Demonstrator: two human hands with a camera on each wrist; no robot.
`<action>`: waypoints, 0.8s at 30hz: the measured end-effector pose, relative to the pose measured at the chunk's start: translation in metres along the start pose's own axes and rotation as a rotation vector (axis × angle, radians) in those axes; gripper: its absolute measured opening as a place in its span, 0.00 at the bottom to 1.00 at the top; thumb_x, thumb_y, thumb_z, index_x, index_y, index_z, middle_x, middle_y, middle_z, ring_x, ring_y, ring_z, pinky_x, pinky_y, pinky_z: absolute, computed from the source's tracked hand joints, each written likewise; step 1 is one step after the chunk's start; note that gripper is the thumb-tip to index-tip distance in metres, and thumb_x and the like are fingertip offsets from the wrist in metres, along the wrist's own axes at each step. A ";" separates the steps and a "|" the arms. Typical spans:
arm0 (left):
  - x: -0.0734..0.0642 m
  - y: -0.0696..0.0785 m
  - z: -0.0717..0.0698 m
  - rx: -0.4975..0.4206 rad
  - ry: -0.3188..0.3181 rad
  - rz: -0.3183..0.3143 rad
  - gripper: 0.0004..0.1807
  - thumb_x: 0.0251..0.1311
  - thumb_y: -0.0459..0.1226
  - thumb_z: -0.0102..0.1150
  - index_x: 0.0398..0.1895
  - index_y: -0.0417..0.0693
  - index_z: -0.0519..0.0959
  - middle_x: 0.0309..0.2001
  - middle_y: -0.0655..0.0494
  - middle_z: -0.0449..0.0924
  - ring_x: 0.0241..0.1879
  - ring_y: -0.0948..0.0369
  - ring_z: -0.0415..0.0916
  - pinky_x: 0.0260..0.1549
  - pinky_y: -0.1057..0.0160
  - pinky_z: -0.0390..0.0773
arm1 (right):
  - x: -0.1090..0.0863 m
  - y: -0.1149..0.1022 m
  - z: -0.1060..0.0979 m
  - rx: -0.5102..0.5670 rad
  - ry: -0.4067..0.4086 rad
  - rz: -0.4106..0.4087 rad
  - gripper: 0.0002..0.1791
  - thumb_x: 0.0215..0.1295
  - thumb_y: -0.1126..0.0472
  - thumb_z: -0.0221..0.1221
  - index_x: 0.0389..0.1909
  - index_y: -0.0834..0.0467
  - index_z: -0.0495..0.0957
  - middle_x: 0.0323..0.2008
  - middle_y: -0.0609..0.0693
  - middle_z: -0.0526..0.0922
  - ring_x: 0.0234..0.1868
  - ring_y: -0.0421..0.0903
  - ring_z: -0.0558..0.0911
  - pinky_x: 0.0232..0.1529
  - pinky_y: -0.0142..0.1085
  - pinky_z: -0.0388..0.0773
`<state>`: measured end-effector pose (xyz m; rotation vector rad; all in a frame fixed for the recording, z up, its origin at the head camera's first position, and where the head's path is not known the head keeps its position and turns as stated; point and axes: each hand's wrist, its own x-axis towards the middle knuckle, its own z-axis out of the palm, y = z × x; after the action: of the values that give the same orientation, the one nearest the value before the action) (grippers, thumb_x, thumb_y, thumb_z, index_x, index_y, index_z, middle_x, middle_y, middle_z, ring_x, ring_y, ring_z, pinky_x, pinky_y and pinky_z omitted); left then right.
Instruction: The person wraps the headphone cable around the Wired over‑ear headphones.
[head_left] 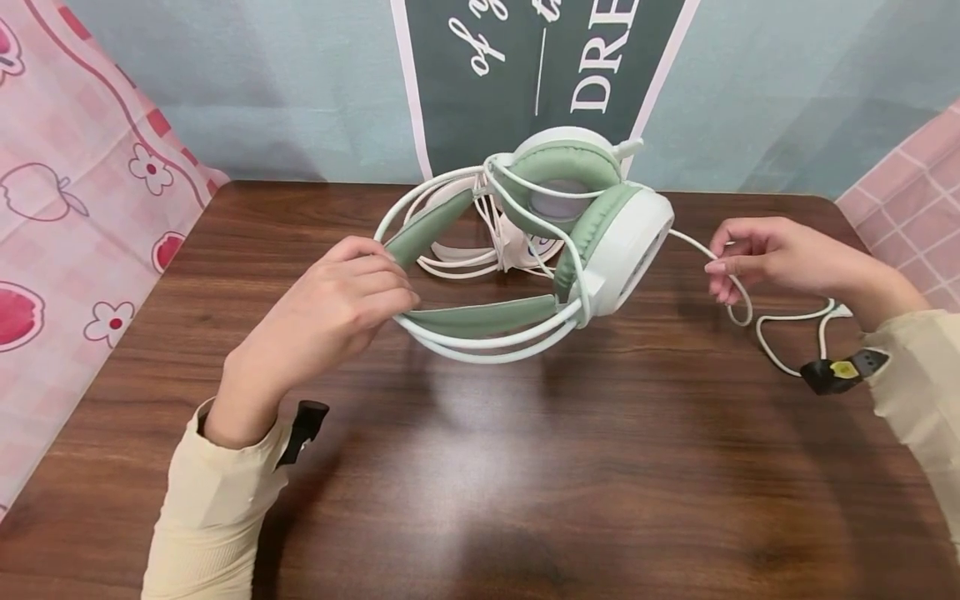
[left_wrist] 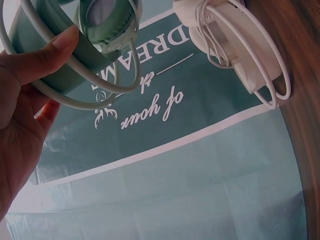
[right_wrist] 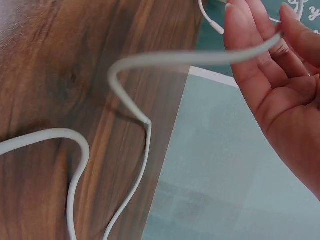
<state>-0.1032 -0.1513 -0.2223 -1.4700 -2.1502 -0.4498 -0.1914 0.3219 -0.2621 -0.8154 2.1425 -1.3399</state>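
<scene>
A white headset with green cushions [head_left: 630, 250] is held up over the table, its earcups toward the right. My left hand [head_left: 322, 308] grips the headband, with the thumb [left_wrist: 65, 40] pressed on its green padding in the left wrist view. The white cable [right_wrist: 175, 59] runs from the near earcup to my right hand [head_left: 772, 254], which pinches it between thumb and fingers. One stretch of cable also loops across both earcups. Beyond my right hand, the rest of the cable lies curved on the tabletop under the forearm.
Behind the held headset, a second white headset [left_wrist: 250, 55] with its bundled cord lies near the back edge of the brown wooden table [head_left: 465, 467]. A blue-grey backdrop [head_left: 300, 92] with lettering stands behind. Pink patterned cloth [head_left: 67, 192] hangs at the left.
</scene>
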 end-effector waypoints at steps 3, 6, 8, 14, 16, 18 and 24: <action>-0.001 0.000 -0.002 0.024 -0.002 -0.013 0.13 0.44 0.17 0.46 0.27 0.40 0.75 0.25 0.53 0.76 0.32 0.54 0.74 0.44 0.54 0.67 | -0.005 0.001 0.001 -0.037 0.037 0.041 0.05 0.62 0.77 0.48 0.34 0.67 0.69 0.22 0.62 0.78 0.21 0.49 0.80 0.20 0.41 0.77; -0.003 0.000 -0.004 0.033 0.020 -0.025 0.12 0.44 0.17 0.47 0.27 0.39 0.75 0.25 0.53 0.77 0.31 0.54 0.74 0.44 0.53 0.67 | -0.010 0.003 0.000 -0.048 0.049 0.049 0.07 0.61 0.78 0.48 0.36 0.65 0.71 0.22 0.61 0.78 0.21 0.49 0.79 0.20 0.40 0.77; -0.003 0.000 -0.006 0.041 0.036 -0.030 0.11 0.45 0.18 0.48 0.26 0.38 0.75 0.25 0.52 0.77 0.30 0.54 0.75 0.43 0.53 0.68 | -0.013 0.004 -0.002 -0.042 0.043 0.042 0.09 0.61 0.79 0.47 0.37 0.65 0.71 0.22 0.60 0.77 0.22 0.48 0.79 0.21 0.38 0.76; -0.004 -0.001 -0.013 0.080 0.050 -0.052 0.11 0.55 0.23 0.43 0.25 0.38 0.76 0.25 0.51 0.78 0.30 0.55 0.75 0.44 0.56 0.68 | -0.025 0.008 -0.004 -0.068 0.022 -0.008 0.13 0.59 0.82 0.46 0.38 0.65 0.73 0.24 0.58 0.79 0.27 0.45 0.80 0.28 0.31 0.77; -0.004 -0.002 -0.014 0.091 0.053 -0.061 0.11 0.56 0.23 0.43 0.25 0.38 0.76 0.25 0.51 0.78 0.30 0.55 0.75 0.44 0.56 0.68 | -0.028 0.009 -0.003 -0.119 0.055 -0.039 0.13 0.57 0.82 0.48 0.38 0.65 0.73 0.25 0.58 0.80 0.28 0.44 0.80 0.30 0.29 0.76; -0.005 -0.002 -0.015 0.097 0.050 -0.078 0.10 0.56 0.23 0.44 0.25 0.38 0.76 0.25 0.51 0.78 0.30 0.55 0.75 0.45 0.56 0.68 | -0.030 0.010 -0.004 -0.152 0.092 -0.065 0.13 0.56 0.82 0.49 0.38 0.66 0.73 0.25 0.58 0.81 0.28 0.44 0.81 0.31 0.26 0.75; -0.008 -0.005 -0.018 0.103 0.033 -0.120 0.08 0.53 0.22 0.49 0.25 0.39 0.76 0.25 0.50 0.78 0.31 0.54 0.75 0.47 0.55 0.66 | -0.032 0.012 -0.005 -0.063 0.142 -0.144 0.14 0.54 0.86 0.46 0.38 0.71 0.72 0.26 0.61 0.81 0.30 0.45 0.83 0.35 0.26 0.76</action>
<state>-0.1018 -0.1688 -0.2124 -1.2748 -2.2089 -0.3960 -0.1747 0.3516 -0.2688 -0.9404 2.2828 -1.4471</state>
